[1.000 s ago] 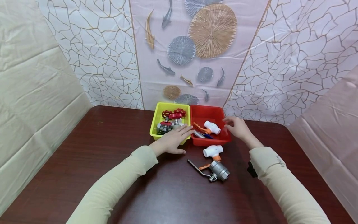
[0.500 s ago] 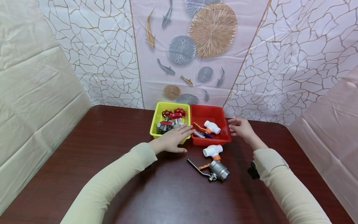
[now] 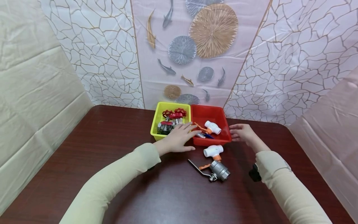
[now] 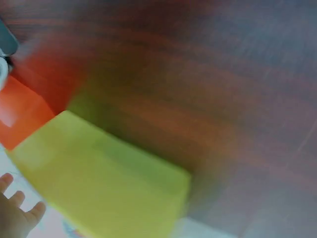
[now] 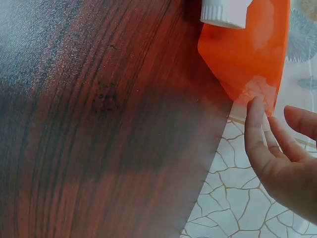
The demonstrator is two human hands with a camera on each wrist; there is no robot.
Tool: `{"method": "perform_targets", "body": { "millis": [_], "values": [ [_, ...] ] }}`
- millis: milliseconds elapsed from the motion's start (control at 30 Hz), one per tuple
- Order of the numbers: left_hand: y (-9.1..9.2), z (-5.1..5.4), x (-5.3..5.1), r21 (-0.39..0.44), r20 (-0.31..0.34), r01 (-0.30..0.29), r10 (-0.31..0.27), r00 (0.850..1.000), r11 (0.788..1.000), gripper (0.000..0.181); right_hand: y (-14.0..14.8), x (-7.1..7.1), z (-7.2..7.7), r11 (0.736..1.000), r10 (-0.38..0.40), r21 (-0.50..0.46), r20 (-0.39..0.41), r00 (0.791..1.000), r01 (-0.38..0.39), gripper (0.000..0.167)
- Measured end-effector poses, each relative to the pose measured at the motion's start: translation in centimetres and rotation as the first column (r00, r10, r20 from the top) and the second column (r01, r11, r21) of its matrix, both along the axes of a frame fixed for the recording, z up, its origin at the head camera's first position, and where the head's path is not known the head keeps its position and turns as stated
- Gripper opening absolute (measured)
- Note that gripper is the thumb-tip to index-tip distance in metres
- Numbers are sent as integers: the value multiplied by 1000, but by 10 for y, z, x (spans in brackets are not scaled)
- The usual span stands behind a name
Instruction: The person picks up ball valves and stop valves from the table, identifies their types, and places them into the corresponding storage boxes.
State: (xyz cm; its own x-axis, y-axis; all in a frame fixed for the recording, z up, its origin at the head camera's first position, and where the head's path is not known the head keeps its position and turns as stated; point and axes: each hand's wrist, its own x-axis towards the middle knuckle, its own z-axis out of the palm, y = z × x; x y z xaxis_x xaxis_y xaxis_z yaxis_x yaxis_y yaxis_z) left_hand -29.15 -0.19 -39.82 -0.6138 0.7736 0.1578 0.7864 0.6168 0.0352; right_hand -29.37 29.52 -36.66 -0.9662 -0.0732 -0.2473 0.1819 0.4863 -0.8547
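Observation:
My left hand (image 3: 179, 139), fingers spread, is over the front right corner of a yellow bin (image 3: 156, 124), its fingertips reaching to the red bin (image 3: 223, 138). It holds nothing; whether it touches a rim I cannot tell. Beside the red bin's right wall is my right hand (image 3: 244, 134), fingers loosely extended and fingertips at the wall; contact is unclear. The yellow bin holds valves with red handwheels (image 3: 179, 113). Inside the red bin lie a white ball valve (image 3: 212, 127) with an orange handle, a small metal piece (image 3: 200, 135) and something blue, partly hidden by my left hand.
In front of the red bin, a second white ball valve (image 3: 213, 151) with an orange handle lies on the dark wooden table (image 3: 126, 186). Against it is a metal ball valve (image 3: 219, 170) with a long lever. A patterned cloth (image 3: 112, 62) hangs behind both bins.
My right hand has moved from the red bin's right rim outward and slightly down beside its wall. My left hand has shifted a little right, fingers spreading. The bins and valves look unmoved.

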Motion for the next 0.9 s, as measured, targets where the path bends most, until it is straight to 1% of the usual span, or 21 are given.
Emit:
{"method": "perform_targets", "body": {
  "millis": [100, 167, 233, 300, 367, 433, 467, 567, 633, 733, 900],
  "values": [
    [11, 10, 5, -33, -24, 68, -69, 997, 997, 68, 0, 0, 0, 1000, 0, 3, 17, 1000, 0, 46],
    [20, 17, 8, -50, -38, 126, -128, 991, 991, 67, 0, 0, -1, 1000, 0, -3, 26, 1000, 0, 46],
    [30, 22, 13, -70, -49, 187, -190, 980, 980, 65, 0, -1, -1, 1000, -1, -20, 36, 999, 1, 47],
    [40, 26, 19, -87, -68, 240, -246, 967, 967, 62, 0, -1, -2, 999, 1, -38, 40, 999, 0, 47],
    [49, 28, 25, -91, -83, 273, -281, 956, 958, 58, 0, -1, -3, 998, 0, -56, 49, 999, 2, 47],
    [58, 28, 32, -92, -97, 290, -299, 949, 953, 54, 1, -2, -3, 998, 4, -63, 59, 998, -1, 47],
    [62, 27, 36, -92, -94, 296, -305, 948, 951, 51, 2, -1, -4, 998, 6, -66, 65, 998, -1, 47],
    [72, 23, 45, -106, -61, 316, -323, 944, 943, 45, 4, -2, -6, 998, 12, -69, 83, 997, -6, 48],
    [77, 20, 50, -123, -24, 340, -345, 938, 932, 44, 4, -2, -7, 997, 17, -72, 86, 996, -10, 49],
    [84, 18, 55, -148, 39, 378, -377, 926, 914, 44, 6, -3, -9, 996, 27, -89, 82, 996, -20, 51],
    [93, 14, 58, -166, 144, 434, -414, 899, 885, 48, 7, -4, -12, 993, 49, -115, 84, 995, -39, 55]
  ]
}}
